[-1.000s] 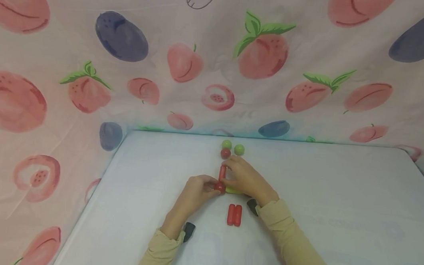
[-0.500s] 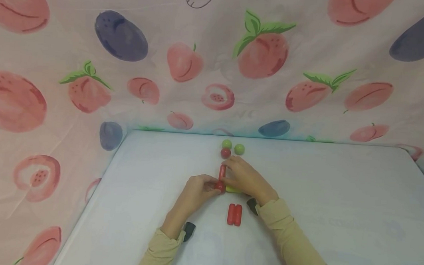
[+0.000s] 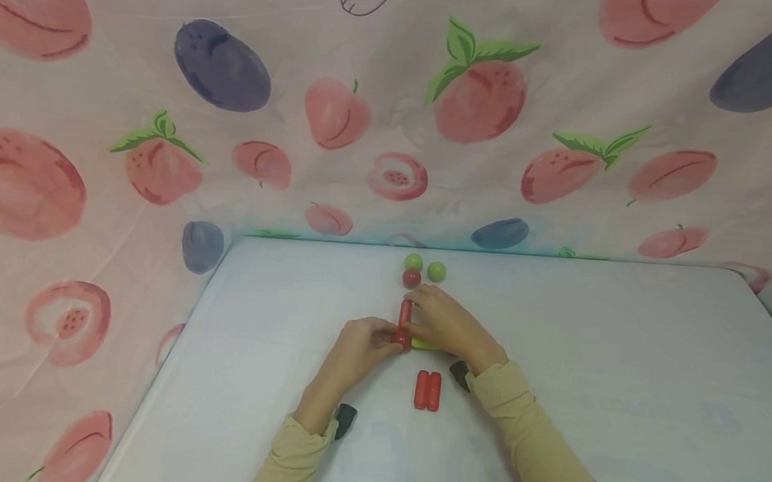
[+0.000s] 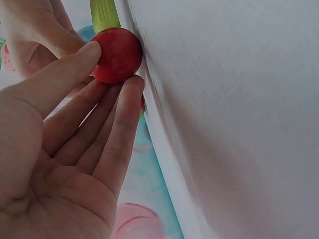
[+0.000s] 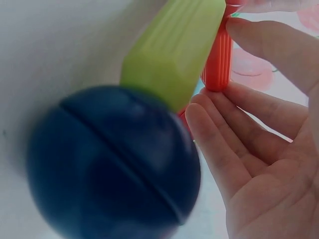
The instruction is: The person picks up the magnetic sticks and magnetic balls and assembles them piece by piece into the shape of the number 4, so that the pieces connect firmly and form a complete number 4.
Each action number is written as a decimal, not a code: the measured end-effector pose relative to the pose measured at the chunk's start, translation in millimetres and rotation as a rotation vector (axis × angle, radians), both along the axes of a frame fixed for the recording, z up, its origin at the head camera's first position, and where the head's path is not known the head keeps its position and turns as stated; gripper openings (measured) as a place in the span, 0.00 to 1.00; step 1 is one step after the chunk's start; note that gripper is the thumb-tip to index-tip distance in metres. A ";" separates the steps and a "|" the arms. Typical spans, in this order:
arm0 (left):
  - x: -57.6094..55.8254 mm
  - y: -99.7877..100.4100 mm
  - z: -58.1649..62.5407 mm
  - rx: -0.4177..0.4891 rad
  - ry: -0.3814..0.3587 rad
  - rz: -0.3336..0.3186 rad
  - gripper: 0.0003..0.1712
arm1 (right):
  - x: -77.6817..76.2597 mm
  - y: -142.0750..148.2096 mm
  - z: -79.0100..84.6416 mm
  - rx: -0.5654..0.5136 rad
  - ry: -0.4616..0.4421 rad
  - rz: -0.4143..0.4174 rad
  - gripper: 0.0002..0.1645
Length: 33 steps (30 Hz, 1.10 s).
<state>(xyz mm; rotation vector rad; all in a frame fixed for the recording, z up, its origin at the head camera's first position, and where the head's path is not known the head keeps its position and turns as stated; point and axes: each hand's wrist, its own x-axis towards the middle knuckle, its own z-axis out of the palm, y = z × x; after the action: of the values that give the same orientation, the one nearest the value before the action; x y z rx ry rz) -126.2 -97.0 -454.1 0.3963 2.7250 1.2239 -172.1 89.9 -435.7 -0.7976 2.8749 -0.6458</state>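
Observation:
My left hand (image 3: 357,352) pinches a red ball (image 4: 117,55) between thumb and fingertips. With its thumb and fingers, my right hand (image 3: 450,326) holds a ribbed red rod (image 5: 218,64), which points away from me in line with the ball. The rod's near end meets the ball in the head view. Beside it, partly under the right hand, lies a lime-green ribbed rod (image 5: 172,55). A dark blue ball (image 5: 114,164) with a groove sits at the end of that green rod; in the head view the right hand hides it.
Two more red rods (image 3: 427,391) lie side by side on the white table (image 3: 615,369), nearer to me. Beyond the hands are a red ball (image 3: 412,278) and two green balls (image 3: 437,271). A fruit-patterned cloth (image 3: 399,111) hangs behind the table.
Both hands stay in practically the same place and keep their holds. At most, the red ball and red rod have shifted very slightly against each other.

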 end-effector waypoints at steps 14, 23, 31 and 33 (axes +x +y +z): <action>0.5 1.0 1.2 -0.017 0.006 0.006 0.16 | 1.9 5.4 -2.7 0.006 0.046 0.010 0.29; 0.7 1.4 2.0 -0.009 0.002 0.003 0.17 | 7.2 13.4 1.4 -0.003 0.014 -0.018 0.32; 0.0 1.4 0.2 -0.028 0.002 0.012 0.17 | 12.5 18.1 6.3 0.009 -0.016 -0.038 0.33; -0.1 1.3 -0.4 -0.030 0.001 0.013 0.17 | 13.7 19.5 7.2 0.013 -0.017 -0.042 0.34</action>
<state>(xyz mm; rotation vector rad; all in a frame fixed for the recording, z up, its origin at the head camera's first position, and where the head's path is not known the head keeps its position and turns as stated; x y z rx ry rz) -126.3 -95.7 -454.5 0.3763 2.7482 1.1850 -158.4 109.3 -428.5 -0.7289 2.8841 -0.6353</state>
